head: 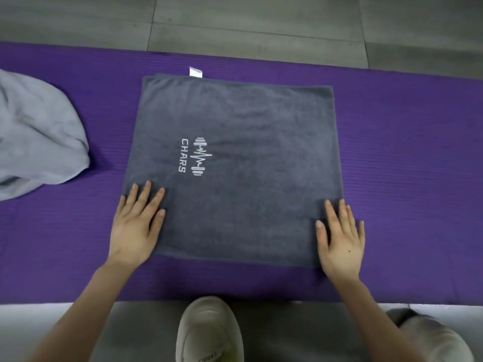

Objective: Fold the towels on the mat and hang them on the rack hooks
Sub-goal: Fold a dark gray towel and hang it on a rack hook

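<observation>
A dark grey towel (248, 158) with a white logo lies folded into a near square on the purple mat (405, 152). A white tag sticks out at its far edge. My left hand (136, 226) presses flat on the towel's near left corner, fingers straight. My right hand (339, 239) lies flat on the near right corner, fingers spread. A light grey towel (39, 137) sits crumpled on the mat at the left. No rack or hooks are in view.
The mat runs across a grey tiled floor (261, 19). My two pale shoes (209, 333) stand just off the mat's near edge, one at the centre and one at the right corner.
</observation>
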